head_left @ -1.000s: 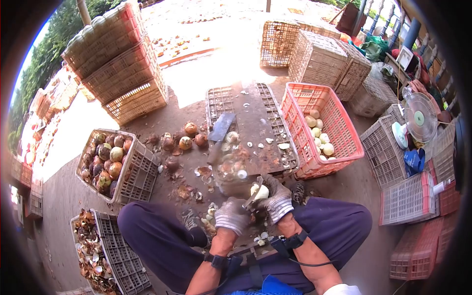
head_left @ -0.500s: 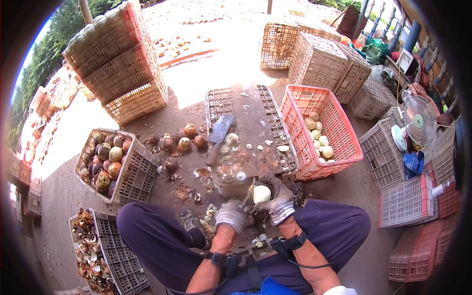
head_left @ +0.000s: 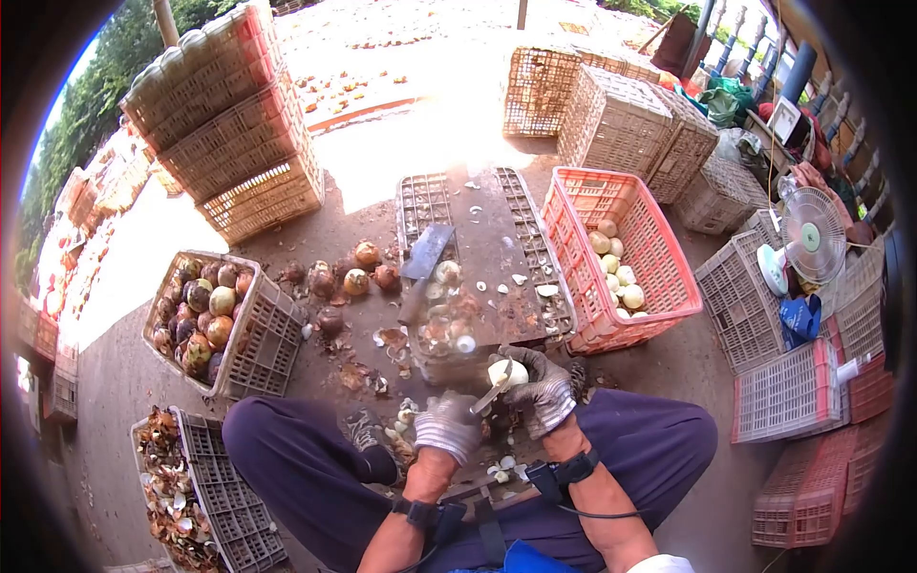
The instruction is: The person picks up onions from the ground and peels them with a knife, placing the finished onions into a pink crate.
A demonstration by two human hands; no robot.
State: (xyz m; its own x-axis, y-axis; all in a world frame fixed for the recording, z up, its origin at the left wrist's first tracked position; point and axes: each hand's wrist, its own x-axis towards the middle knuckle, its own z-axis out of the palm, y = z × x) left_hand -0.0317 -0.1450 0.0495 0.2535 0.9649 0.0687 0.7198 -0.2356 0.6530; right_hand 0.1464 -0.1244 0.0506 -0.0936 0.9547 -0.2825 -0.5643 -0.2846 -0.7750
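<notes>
My right hand (head_left: 544, 390), in a grey work glove with a striped cuff, is closed round a peeled white onion (head_left: 502, 371). My left hand (head_left: 447, 427), gloved too, is shut on a small knife (head_left: 492, 392). Its blade slants up across the near face of the onion. Both hands are low between my knees, at the near end of a board (head_left: 492, 258) laid over an upturned crate. On that crate, left of the board, lies a cleaver (head_left: 429, 250) with a dark handle, beside a heap of peelings (head_left: 457, 315).
Right of the board stands a red crate (head_left: 659, 250) with peeled onions. At left are a crate of unpeeled onions (head_left: 263, 325), several loose onions (head_left: 355, 282) and a crate of skins (head_left: 234, 497). Stacked crates (head_left: 239, 124) stand behind; a fan (head_left: 812, 234) is at right.
The knife blade has swung from the left side of the onion to across its near face. My right hand has turned the onion slightly and still grips it.
</notes>
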